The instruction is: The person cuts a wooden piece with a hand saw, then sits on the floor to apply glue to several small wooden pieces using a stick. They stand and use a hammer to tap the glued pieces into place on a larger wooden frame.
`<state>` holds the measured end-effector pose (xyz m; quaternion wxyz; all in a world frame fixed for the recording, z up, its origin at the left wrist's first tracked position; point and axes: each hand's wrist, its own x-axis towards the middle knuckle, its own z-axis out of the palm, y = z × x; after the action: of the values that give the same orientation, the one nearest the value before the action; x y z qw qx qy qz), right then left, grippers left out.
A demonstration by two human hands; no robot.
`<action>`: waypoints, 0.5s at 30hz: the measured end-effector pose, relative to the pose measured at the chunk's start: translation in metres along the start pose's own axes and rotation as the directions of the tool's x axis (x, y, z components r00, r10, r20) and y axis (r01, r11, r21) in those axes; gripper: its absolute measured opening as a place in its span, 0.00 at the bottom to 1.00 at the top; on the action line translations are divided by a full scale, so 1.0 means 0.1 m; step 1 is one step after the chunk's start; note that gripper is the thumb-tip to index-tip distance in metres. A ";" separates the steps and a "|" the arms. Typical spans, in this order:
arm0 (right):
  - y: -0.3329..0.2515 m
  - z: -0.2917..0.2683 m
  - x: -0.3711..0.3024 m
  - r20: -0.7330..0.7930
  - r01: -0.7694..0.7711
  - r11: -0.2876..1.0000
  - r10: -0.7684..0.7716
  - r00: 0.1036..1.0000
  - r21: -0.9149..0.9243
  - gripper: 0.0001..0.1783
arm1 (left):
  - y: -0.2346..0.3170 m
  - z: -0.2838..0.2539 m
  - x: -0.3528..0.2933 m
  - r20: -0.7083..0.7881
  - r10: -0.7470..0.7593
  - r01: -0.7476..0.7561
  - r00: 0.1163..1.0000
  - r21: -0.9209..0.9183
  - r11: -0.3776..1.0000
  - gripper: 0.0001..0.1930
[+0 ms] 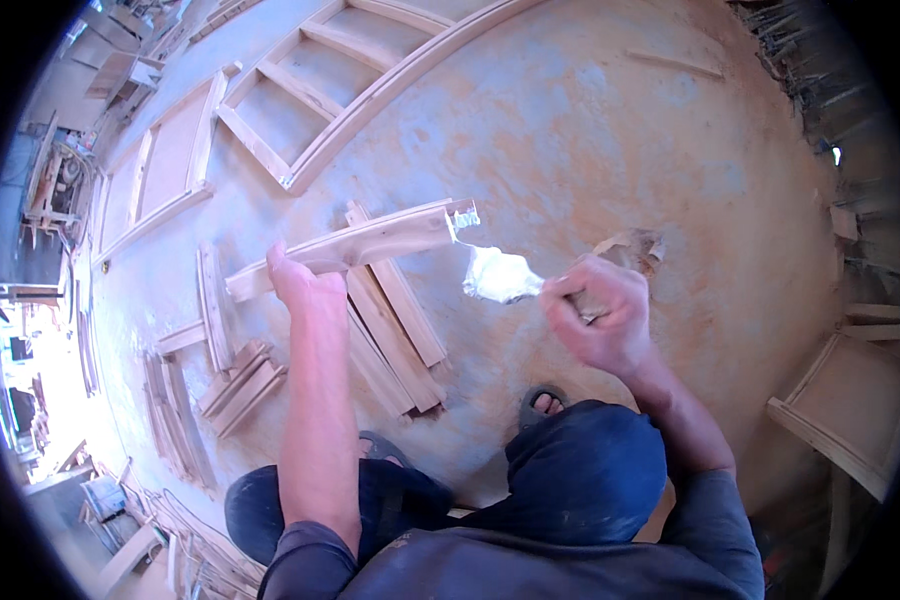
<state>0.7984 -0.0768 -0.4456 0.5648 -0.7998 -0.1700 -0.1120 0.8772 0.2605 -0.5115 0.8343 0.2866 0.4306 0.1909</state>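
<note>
My left hand (305,283) grips a pale wooden rail (385,243) near its left end and holds it raised above the floor. White, glue-like paste (464,218) coats the rail's right end. In a closed fist, my right hand (607,312) holds a short applicator (502,276) whose head is thickly covered in the same white stuff. Whether a brush or a stick lies under that coating, I cannot tell. Its head is just below and right of the rail's coated end, and a thin white strand seems to join them.
Several loose wooden strips (390,330) lie on the floor beneath the rail. Shorter blocks (242,388) are piled to the left. Assembled wooden frames (310,90) lie at the far left. A torn scrap (632,246) is beyond my right hand. A panelled wooden piece (845,425) stands at the right.
</note>
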 end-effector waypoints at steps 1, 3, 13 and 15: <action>0.05 -0.02 -0.04 -0.046 -0.184 0.978 0.189 0.981 0.097 0.03 | 0.02 0.02 -0.02 -0.007 -0.033 0.033 0.999 0.004 0.999 0.28; 0.10 -0.04 -0.06 -0.080 -0.413 0.851 0.459 0.885 0.324 0.03 | 0.04 0.05 -0.06 -0.012 -0.038 0.038 0.999 0.034 0.999 0.28; 0.13 0.18 0.02 -0.157 -0.329 0.797 0.461 0.874 0.507 0.05 | -0.09 -0.02 -0.16 0.185 -0.113 0.116 0.976 -0.008 0.993 0.31; 0.09 0.21 0.03 -0.206 -0.284 0.894 0.368 0.907 0.345 0.06 | -0.08 -0.08 -0.07 0.194 -0.088 0.094 0.977 -0.024 0.995 0.32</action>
<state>0.8043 -0.0593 -0.4589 0.7106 -0.6967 0.0300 -0.0934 0.8673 0.2535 -0.5164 0.8847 0.2697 0.3570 0.1311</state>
